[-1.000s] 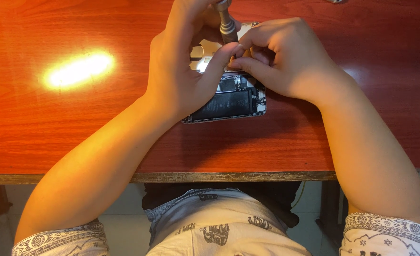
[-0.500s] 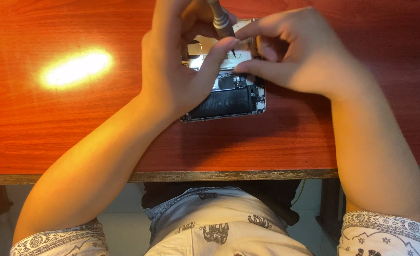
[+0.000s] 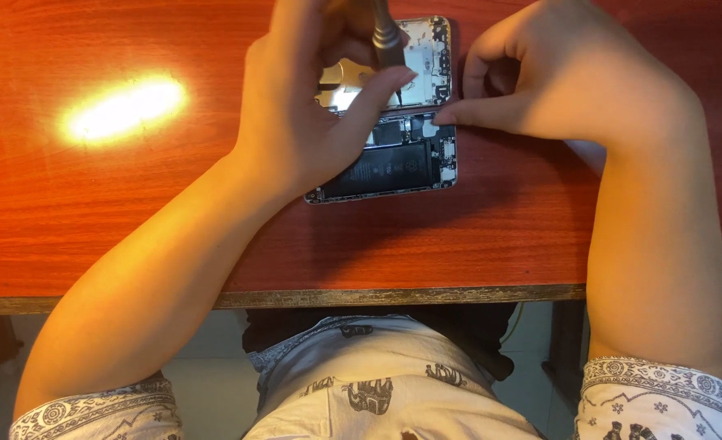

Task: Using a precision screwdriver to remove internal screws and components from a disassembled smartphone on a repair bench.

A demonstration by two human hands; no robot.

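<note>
An opened smartphone (image 3: 393, 167) lies on a red-brown wooden table (image 3: 132, 220), its black battery and circuit parts exposed, with the detached screen panel (image 3: 426, 61) folded back just beyond it. My left hand (image 3: 304, 106) grips a grey metal screwdriver (image 3: 385, 37), its tip pointing down at the seam between the two halves. My right hand (image 3: 556, 77) rests to the right, its thumb tip pressing on the phone's upper right edge, fingers curled with nothing in them.
A bright glare from a lamp (image 3: 124, 106) shines on the table at the left. The table's front edge (image 3: 377, 295) runs across the lower middle, with my lap and patterned clothing (image 3: 377, 391) below it.
My right hand has drawn back to the right, uncovering the screen panel. My left hand has shifted up slightly with the screwdriver.
</note>
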